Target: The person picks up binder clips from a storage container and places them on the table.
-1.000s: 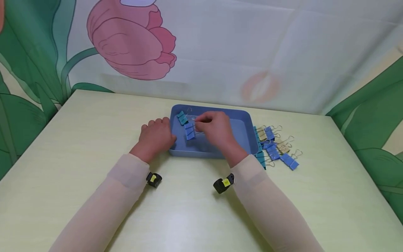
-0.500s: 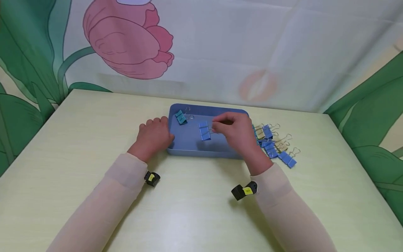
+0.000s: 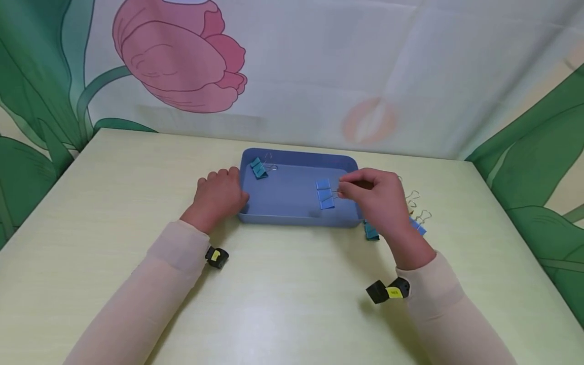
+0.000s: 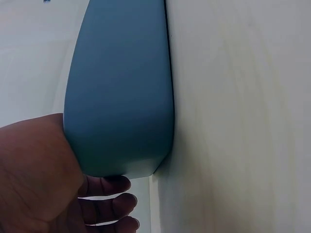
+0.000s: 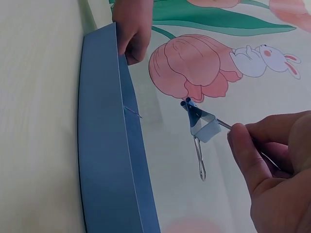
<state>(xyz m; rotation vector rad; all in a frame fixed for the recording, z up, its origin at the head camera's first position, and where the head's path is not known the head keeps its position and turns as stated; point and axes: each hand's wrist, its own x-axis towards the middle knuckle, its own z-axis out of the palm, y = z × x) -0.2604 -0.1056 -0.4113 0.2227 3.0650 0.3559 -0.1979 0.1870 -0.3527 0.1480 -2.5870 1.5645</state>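
My right hand (image 3: pixel 385 205) pinches a blue binder clip (image 3: pixel 325 194) by one wire handle between thumb and fingertips. The clip hangs over the right part of the blue tray (image 3: pixel 287 203); its other handle dangles free in the right wrist view. At the tray's left end my left hand (image 3: pixel 218 198) grips the wall, thumb over the rim and fingers outside. The left wrist view shows those fingers (image 4: pixel 109 206) curled at the tray's corner. A teal binder clip (image 3: pixel 258 168) lies in the tray's far left corner.
Beside the tray on the right lies a pile of binder clips, partly hidden by my right hand; a teal clip (image 3: pixel 371 231) and a blue clip (image 3: pixel 418 226) show. A printed cloth (image 3: pixel 296 71) hangs behind the table (image 3: pixel 283 294).
My right hand has lifted the blue binder clip from beside the teal one and carried it right across the tray. The left hand keeps its hold on the tray.
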